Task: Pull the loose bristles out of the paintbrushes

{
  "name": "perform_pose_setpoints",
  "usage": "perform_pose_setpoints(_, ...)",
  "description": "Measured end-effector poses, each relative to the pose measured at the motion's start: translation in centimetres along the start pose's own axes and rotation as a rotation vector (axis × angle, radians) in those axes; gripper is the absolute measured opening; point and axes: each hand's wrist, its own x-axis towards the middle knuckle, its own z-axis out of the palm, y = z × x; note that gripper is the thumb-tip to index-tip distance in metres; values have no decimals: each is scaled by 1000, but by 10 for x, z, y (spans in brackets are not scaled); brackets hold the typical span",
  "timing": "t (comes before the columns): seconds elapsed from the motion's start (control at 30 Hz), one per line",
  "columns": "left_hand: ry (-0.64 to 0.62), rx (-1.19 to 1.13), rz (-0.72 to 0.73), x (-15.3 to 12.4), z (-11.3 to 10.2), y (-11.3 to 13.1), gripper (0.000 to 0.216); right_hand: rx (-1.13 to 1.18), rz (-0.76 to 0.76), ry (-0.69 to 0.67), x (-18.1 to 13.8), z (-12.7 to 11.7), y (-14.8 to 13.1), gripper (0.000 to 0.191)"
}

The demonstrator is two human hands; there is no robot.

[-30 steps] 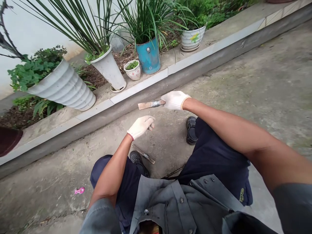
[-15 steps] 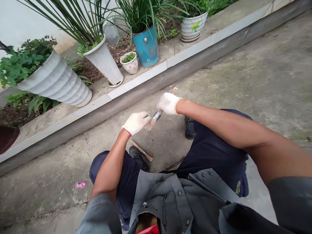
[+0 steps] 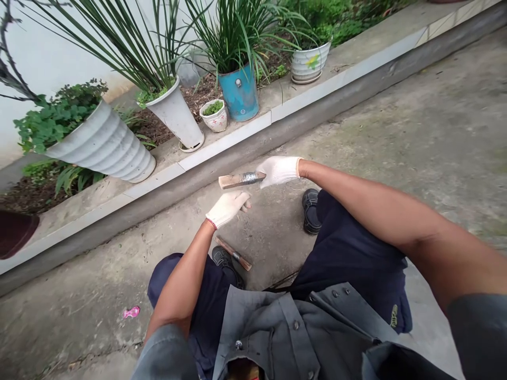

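My right hand [image 3: 277,171], in a white knit glove, grips one end of a flat wooden stick [image 3: 230,181]. Silvery wire [image 3: 250,178] is wound round the stick's middle, and its bare end points left. Just below that end is my left hand [image 3: 227,209], gloved too, apart from the stick. Its fingers are curled together; whether they hold anything is hidden. A second wooden stick [image 3: 225,246], with a dark band of wire round it, lies by my left shoe [image 3: 222,258], partly resting near its toe.
A low tiled ledge [image 3: 222,140] crosses ahead with potted plants on it: a ribbed white pot [image 3: 111,142], a tall white pot [image 3: 178,116], a small flowered pot [image 3: 216,120] and a blue pot [image 3: 240,95]. A pink scrap [image 3: 131,312] lies on the concrete at left.
The held stick has swung from a slant to nearly level, its free end now up and left. My left hand has come away from that end and sits below it. The view has shifted slightly.
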Motion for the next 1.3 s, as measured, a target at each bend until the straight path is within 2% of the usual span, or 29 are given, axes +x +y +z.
perform_pose_setpoints(0.1, -46, 55, -50, -2, 5, -2, 31, -79, 63, 12, 4, -2, -3, 32)
perform_pose_setpoints(0.23, -83, 65, -122, 2, 13, -9, 25, -131, 229, 12, 7, -3, -3, 31)
perform_pose_setpoints(0.33, -91, 35, -161, 3, 17, -8, 22, -185, 317, 73, 6, -3, -1, 30)
perform_pose_setpoints(0.43, -43, 64, -156, 1, 12, 2, 25, -266, 339, 149, 4, -3, -4, 30)
perform_pose_setpoints(0.5, 31, 162, -136, -1, 5, 10, 29, -320, 324, 184, 3, -3, -7, 29)
perform_pose_setpoints(0.57, 101, 289, -100, -4, -5, 18, 32, -354, 285, 161, 3, -1, -10, 28)
perform_pose_setpoints(0.63, 146, 406, -39, -6, -14, 22, 32, -351, 199, 76, 2, 1, -11, 25)
perform_pose_setpoints(0.7, 172, 467, 10, -7, -21, 24, 32, -318, 85, -69, -1, 2, -12, 24)
perform_pose_setpoints(0.77, 189, 452, 30, -7, -23, 23, 33, -255, -13, -191, -8, 1, -12, 25)
perform_pose_setpoints(0.83, 160, 350, 33, -7, -21, 22, 35, -175, -68, -230, -14, -3, -12, 24)
perform_pose_setpoints(0.97, 92, 144, -4, -6, -10, 22, 40, -90, -46, -74, -19, -11, -14, 29)
perform_pose_setpoints(1.07, 56, 156, -34, -8, 0, 25, 41, -85, 41, 33, -12, -14, -13, 34)
perform_pose_setpoints(1.3, -73, 179, -71, -11, 9, 27, 29, -201, 320, 163, 0, -10, -5, 29)
